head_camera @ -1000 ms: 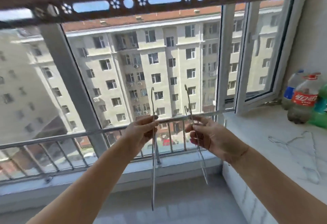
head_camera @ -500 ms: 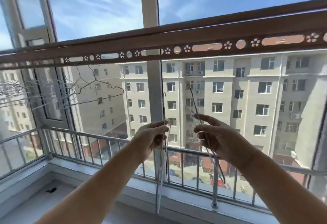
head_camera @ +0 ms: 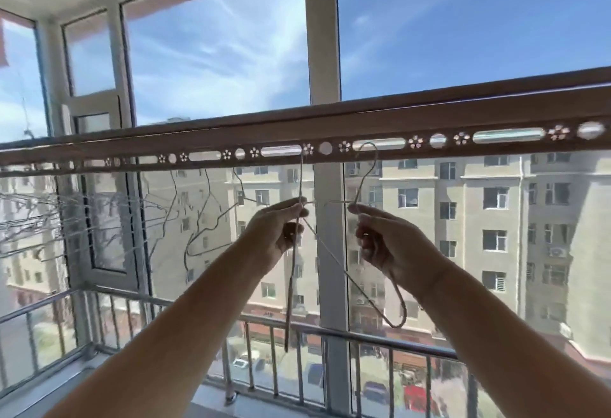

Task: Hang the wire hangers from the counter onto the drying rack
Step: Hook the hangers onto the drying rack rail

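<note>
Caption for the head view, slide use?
Left hand grips left hanger, right hand grips right hanger, hooks up at the drying rack.

Two hands (head_camera: 276, 236) (head_camera: 395, 247), two held hangers (head_camera: 290, 288) (head_camera: 363, 185), one rack (head_camera: 429, 120)

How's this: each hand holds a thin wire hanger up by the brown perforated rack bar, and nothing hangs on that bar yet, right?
Not quite: the head view shows several thin wire hangers already hanging on the brown perforated rack bar, left of the left hand. The rest holds.
</note>
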Demonstrator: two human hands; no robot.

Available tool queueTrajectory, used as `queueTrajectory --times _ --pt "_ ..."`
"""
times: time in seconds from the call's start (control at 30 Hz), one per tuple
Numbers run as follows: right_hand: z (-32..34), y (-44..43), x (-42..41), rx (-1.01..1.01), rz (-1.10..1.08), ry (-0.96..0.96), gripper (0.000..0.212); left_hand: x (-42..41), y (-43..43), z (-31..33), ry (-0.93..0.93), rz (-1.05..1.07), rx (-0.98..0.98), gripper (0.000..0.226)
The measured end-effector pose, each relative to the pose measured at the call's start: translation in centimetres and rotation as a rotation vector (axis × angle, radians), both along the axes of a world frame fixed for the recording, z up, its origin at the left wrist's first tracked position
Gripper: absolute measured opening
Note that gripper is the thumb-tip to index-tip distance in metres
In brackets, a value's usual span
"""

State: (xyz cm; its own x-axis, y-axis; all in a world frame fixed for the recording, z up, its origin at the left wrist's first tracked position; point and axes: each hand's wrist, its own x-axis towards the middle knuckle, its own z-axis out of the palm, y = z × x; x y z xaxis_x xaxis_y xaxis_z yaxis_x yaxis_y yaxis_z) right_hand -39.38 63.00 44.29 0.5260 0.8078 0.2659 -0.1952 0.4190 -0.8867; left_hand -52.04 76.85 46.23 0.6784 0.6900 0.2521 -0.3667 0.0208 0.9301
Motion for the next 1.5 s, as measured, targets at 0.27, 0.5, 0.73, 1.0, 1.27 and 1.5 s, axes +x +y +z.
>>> queueTrajectory --times 0.27,0.5,0.73,1.0,1.27,1.5 --pt "2.0 6.8 -0.5 -0.051 -0.222 -0.041 0.026 1.1 7.0 1.4 -0.003 -0.06 -0.015 0.019" --pt "2.9 10.1 0.1 -0.091 -0.348 -0.072 0.023 3.1 11.0 1.3 -0.005 -0.09 -0.027 0.015" --pt "2.5 12.3 1.5 -0.113 -0.414 -0.045 0.025 4.6 13.3 0.9 0.013 -0.103 -0.03 0.02" --pt "1.3 12.4 1.7 -0.116 -0.392 -0.047 0.022 4.9 13.8 -0.7 0.024 -0.159 -0.054 0.019" --pt "-0.8 11.1 1.8 -0.128 -0.434 -0.074 0.016 3.1 14.4 -4.5 0.05 -0.007 -0.002 0.018" --pt "-6.0 7.1 3.4 -0.201 -0.506 -0.16 0.012 2.2 13.6 -11.8 0.168 0.029 -0.077 0.016"
